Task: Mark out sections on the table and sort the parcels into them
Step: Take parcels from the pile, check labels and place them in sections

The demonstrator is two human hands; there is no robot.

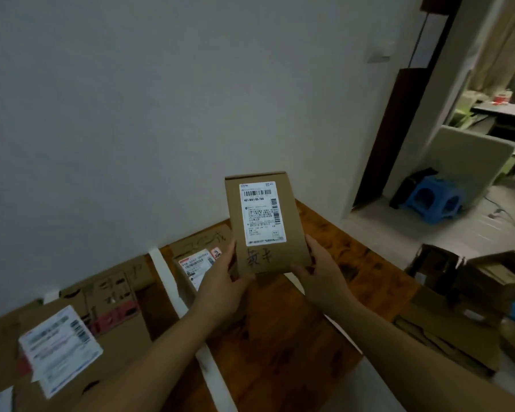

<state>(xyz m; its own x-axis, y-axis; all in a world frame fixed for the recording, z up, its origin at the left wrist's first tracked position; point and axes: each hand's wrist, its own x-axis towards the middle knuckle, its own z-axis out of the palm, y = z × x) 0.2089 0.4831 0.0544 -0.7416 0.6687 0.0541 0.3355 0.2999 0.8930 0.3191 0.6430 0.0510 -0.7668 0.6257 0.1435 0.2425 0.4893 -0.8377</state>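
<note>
I hold a small flat cardboard parcel (pixel 265 224) upright above the wooden table (pixel 283 337), its white shipping label and dark handwriting facing me. My left hand (pixel 220 281) grips its lower left edge. My right hand (pixel 321 275) grips its lower right corner. A white tape strip (pixel 173 286) runs across the table and marks off sections. Behind my left hand lies a labelled cardboard parcel (pixel 197 260), right of the strip. Left of the strip lie a handwritten parcel (pixel 116 295) and a bigger one with a white label (pixel 60 346).
A plain wall rises behind the table. To the right, on the floor, stand open cardboard boxes (pixel 464 281) and flattened cardboard (pixel 440 340). A blue plastic stool (pixel 434 197) stands farther back near a doorway.
</note>
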